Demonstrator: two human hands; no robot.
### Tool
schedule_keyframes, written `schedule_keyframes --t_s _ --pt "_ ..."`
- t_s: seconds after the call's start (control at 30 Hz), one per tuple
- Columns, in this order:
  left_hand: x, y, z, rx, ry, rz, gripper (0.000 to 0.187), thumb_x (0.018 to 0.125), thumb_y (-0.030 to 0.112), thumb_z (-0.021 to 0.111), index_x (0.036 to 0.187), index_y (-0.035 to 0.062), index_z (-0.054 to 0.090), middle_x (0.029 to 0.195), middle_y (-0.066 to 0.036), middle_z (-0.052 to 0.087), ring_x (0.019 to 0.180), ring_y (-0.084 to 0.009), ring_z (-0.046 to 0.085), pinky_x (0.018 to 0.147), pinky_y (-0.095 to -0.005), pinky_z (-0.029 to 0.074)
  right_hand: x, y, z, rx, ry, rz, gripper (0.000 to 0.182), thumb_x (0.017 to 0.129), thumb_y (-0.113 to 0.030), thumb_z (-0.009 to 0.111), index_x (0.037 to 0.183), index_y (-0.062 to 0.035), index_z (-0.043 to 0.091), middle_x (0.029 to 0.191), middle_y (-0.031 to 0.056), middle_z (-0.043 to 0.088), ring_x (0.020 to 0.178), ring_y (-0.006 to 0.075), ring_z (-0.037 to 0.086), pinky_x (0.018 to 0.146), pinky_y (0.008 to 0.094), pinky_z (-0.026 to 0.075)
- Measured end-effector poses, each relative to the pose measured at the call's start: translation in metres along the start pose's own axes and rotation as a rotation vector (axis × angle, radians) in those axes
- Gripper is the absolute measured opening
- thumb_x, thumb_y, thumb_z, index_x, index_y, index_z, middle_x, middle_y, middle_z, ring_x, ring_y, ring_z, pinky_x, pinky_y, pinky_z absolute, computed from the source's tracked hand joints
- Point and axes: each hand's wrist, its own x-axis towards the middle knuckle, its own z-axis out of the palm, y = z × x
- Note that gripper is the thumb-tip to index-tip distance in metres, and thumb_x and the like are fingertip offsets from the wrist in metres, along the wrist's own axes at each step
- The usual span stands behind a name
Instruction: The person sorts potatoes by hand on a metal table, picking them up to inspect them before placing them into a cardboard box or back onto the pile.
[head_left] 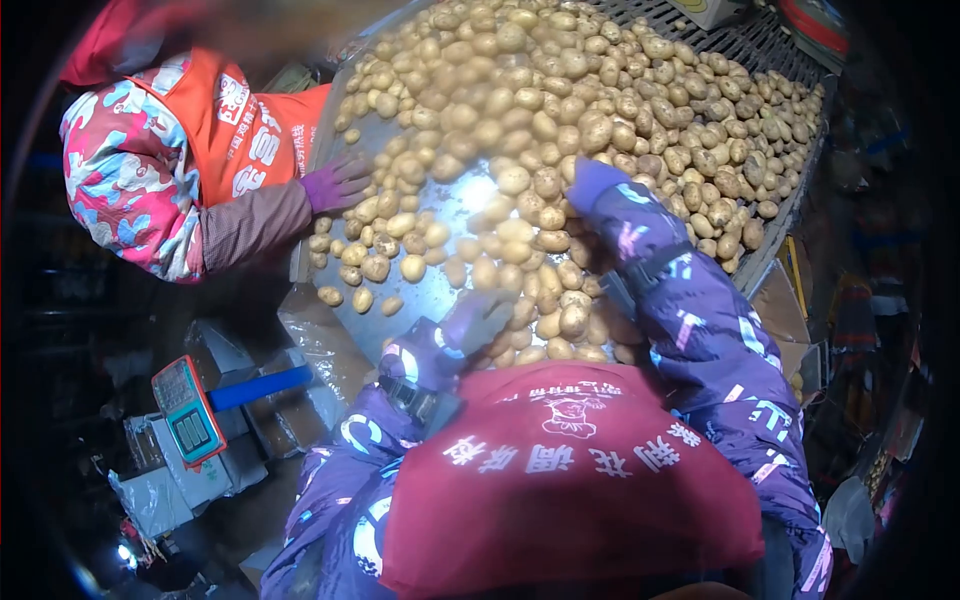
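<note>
Loose potatoes [570,120] cover most of a metal sorting table [385,325] in front of me. My left hand [485,318], in a purple and grey glove, lies at the near edge of the potatoes. Its fingers look stretched out against them, slightly blurred, and I see nothing gripped. My right hand [592,185], in a purple glove, reaches into the heap on the right side. The cuff and forearm hide its fingers, so I cannot make out what it touches. Several potatoes sit between my two forearms, close to my red apron [570,470].
Across the table's left side, a co-worker's purple-gloved hand [338,185] rests beside the potatoes. An orange-framed digital scale [188,412] stands at lower left near cardboard boxes [235,375]. Dark slatted racking [750,45] lies under the far potatoes. An open carton [785,305] is at right.
</note>
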Motion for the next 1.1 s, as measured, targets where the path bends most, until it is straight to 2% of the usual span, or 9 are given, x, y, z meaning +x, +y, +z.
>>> schedule_keyframes --t_s 0.17,0.27,0.37,0.43,0.63,0.8,0.87,0.97,1.1 --pt "-0.007 -0.033 -0.001 -0.056 0.291 0.098 0.042 0.093 0.023 0.057 0.129 0.0005 0.056 0.113 -0.018 0.066 0.105 -0.0239 0.063 0.091 -0.0359 0.05 0.018 -0.012 -0.004 -0.105 -0.05 -0.003 0.046 0.088 -0.022 0.062 0.131 -0.01 0.051 0.119 0.0239 0.061 0.109 0.0394 0.062 0.092 0.0475 0.049" --pt "-0.019 -0.041 -0.011 -0.177 0.359 0.025 0.044 0.092 0.019 0.06 0.13 -0.0024 0.054 0.114 -0.019 0.066 0.105 -0.0248 0.063 0.09 -0.0356 0.05 0.01 0.008 -0.007 0.195 -0.054 -0.079 0.057 0.089 -0.023 0.063 0.142 -0.0131 0.044 0.114 0.0139 0.065 0.096 0.029 0.065 0.079 0.0423 0.053" --pt "-0.028 -0.049 -0.016 -0.041 0.463 0.022 0.046 0.09 0.017 0.063 0.13 -0.0033 0.053 0.114 -0.02 0.065 0.104 -0.0273 0.064 0.089 -0.037 0.051 -0.022 0.022 -0.012 1.219 -0.174 0.152 0.06 0.093 -0.018 0.059 0.148 -0.0156 0.036 0.102 0.004 0.062 0.075 0.0133 0.058 0.059 0.0317 0.05" --pt "-0.015 -0.059 -0.015 0.05 0.552 0.147 0.048 0.089 0.018 0.064 0.131 -0.0023 0.052 0.113 -0.02 0.065 0.103 -0.0299 0.064 0.088 -0.0382 0.051 -0.064 0.024 -0.035 1.39 -0.212 0.161 0.048 0.093 -0.018 0.06 0.138 -0.0111 0.046 0.111 0.007 0.061 0.085 0.0162 0.061 0.068 0.0312 0.053" --pt "0.044 -0.008 -0.024 0.442 0.283 0.22 0.052 0.087 0.019 0.065 0.133 0.0025 0.048 0.115 -0.027 0.062 0.104 -0.0397 0.063 0.089 -0.0443 0.051 -0.194 0.143 -0.007 1.215 0.085 0.039 0.052 0.099 -0.03 0.054 0.144 -0.0092 0.039 0.125 0.0121 0.059 0.089 0.0193 0.064 0.072 0.0323 0.056" --pt "0.025 0.05 -0.021 0.002 0.089 0.103 0.056 0.088 0.021 0.063 0.138 0.005 0.046 0.119 -0.024 0.063 0.106 -0.0329 0.064 0.089 -0.0395 0.052 -0.28 0.162 0.025 2.178 0.118 0.276 0.06 0.098 -0.055 0.048 0.137 -0.0089 0.047 0.118 0.0123 0.063 0.088 0.0231 0.065 0.063 0.0345 0.055" --pt "0.031 0.025 -0.02 -0.811 -0.222 0.243 0.055 0.087 0.02 0.064 0.137 0.0038 0.048 0.119 -0.023 0.063 0.108 -0.0288 0.065 0.089 -0.036 0.053 -0.295 0.157 0.04 1.884 0.182 0.207 0.063 0.098 -0.06 0.043 0.13 -0.0067 0.052 0.114 0.0127 0.065 0.088 0.0247 0.066 0.06 0.0349 0.055" --pt "0.034 0.02 -0.01 -0.458 -0.045 0.556 0.054 0.087 0.018 0.062 0.137 0.0049 0.05 0.121 -0.02 0.063 0.108 -0.0271 0.065 0.09 -0.0351 0.053 -0.299 0.111 0.025 1.698 0.138 0.173 0.058 0.098 -0.049 0.049 0.132 -0.0028 0.049 0.125 0.0181 0.06 0.101 0.0312 0.066 0.068 0.0379 0.059" --pt "0.024 0.061 0.027 -0.797 -0.106 0.305 0.076 0.085 0.018 0.075 0.148 0.0016 0.036 0.12 -0.009 0.06 0.104 -0.0183 0.061 0.086 -0.0299 0.054 -0.276 0.057 0.0 1.691 -0.012 -0.121 0.053 0.098 -0.028 0.054 0.139 0.0016 0.039 0.14 0.0243 0.049 0.115 0.0411 0.061 0.08 0.0442 0.062"
